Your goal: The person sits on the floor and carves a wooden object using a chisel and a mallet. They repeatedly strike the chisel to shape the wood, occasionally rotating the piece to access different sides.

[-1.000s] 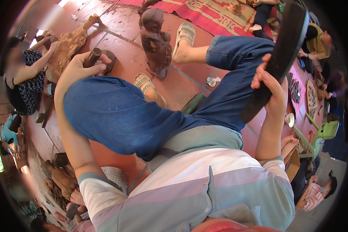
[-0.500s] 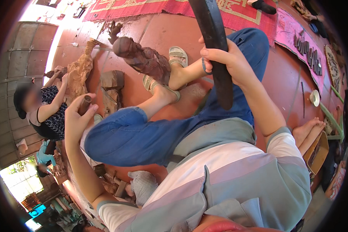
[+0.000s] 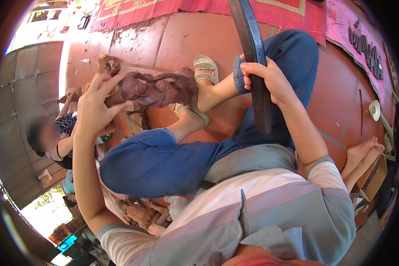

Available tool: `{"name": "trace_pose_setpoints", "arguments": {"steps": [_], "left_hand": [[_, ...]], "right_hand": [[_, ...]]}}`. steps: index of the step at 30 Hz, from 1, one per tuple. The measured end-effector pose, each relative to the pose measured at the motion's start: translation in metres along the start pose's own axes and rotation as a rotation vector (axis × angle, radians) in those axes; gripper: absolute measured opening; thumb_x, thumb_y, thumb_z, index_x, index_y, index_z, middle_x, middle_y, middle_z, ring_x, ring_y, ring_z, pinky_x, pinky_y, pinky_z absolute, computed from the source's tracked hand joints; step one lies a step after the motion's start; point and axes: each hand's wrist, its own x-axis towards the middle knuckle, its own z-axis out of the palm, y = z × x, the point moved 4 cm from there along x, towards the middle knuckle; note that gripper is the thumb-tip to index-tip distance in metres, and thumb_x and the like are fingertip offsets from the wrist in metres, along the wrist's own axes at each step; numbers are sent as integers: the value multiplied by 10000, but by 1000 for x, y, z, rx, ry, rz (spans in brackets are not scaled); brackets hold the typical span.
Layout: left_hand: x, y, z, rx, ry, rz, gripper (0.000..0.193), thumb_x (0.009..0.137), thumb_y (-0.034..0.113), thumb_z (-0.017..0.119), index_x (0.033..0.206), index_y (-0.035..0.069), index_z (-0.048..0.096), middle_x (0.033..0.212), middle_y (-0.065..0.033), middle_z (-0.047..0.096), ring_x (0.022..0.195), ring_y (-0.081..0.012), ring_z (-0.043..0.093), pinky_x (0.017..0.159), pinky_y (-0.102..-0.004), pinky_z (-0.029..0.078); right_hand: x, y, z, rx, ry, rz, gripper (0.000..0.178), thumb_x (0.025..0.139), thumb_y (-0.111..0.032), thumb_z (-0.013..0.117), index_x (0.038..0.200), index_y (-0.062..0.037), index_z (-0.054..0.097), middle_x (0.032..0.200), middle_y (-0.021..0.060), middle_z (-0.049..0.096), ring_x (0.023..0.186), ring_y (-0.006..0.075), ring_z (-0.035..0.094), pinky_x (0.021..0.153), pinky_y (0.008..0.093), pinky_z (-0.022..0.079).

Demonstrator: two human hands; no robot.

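One dark bar (image 3: pixel 253 48) in right hand (image 3: pixel 271 80)

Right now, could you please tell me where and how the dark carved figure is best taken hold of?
I'd suggest the slimmer end of the dark carved figure, by the left hand, coming from the person's left with thumb and fingers astride it: that end narrows from the broad, knobbly body. The hand partly hides it.

Red woven floor mat (image 3: pixel 297 24): pale figures near its edge (perhaps lettering), unreadable.
Pink cloth (image 3: pixel 341 35): nothing legible.
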Motion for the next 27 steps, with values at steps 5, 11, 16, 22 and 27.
{"name": "trace_pose_setpoints", "arguments": {"steps": [5, 11, 16, 22, 27], "left_hand": [[-4, -1, 17, -59, 91, 77, 631, 690, 200, 778, 1274, 158, 544, 1104, -83, 630, 938, -295, 640, 807, -374, 520], [-9, 3, 22, -112, 88, -43, 546, 715, 185, 763, 1217, 120, 558, 1109, -116, 640, 978, -304, 638, 798, -359, 510], [-14, -21, 33, -115, 163, -266, 527, 767, 308, 733, 1211, 74, 574, 1050, -164, 660, 980, -326, 638, 820, -388, 495], [-2, -17, 32, -99, 181, -492, 592, 791, 458, 669, 1218, 54, 589, 1032, -199, 674, 984, -341, 646, 861, -401, 487], [4, -22, 33, -68, 226, -565, 595, 780, 462, 681, 1223, 74, 595, 1049, -193, 674, 1003, -352, 639, 882, -400, 482]], "right_hand": [[-14, -19, 4, -8, -57, -45, 351, 829, -168, 672, 1079, 3, 495, 719, 41, 567, 580, 94, 565, 547, 244, 472], [-26, -24, 19, -11, -129, -102, 343, 835, -157, 663, 1087, 3, 495, 684, 35, 558, 591, 91, 564, 548, 239, 461], [-40, -25, 36, -15, -235, -106, 335, 851, -174, 641, 1129, -20, 536, 676, 45, 580, 584, 110, 566, 558, 240, 467], [-45, -31, 22, -49, -180, -93, 369, 845, -150, 658, 1124, 34, 503, 707, 43, 589, 596, 92, 563, 552, 232, 454], [-12, -32, 15, 38, -130, -151, 397, 823, -117, 670, 1142, 33, 487, 740, 42, 584, 593, 99, 563, 565, 237, 457]]}}
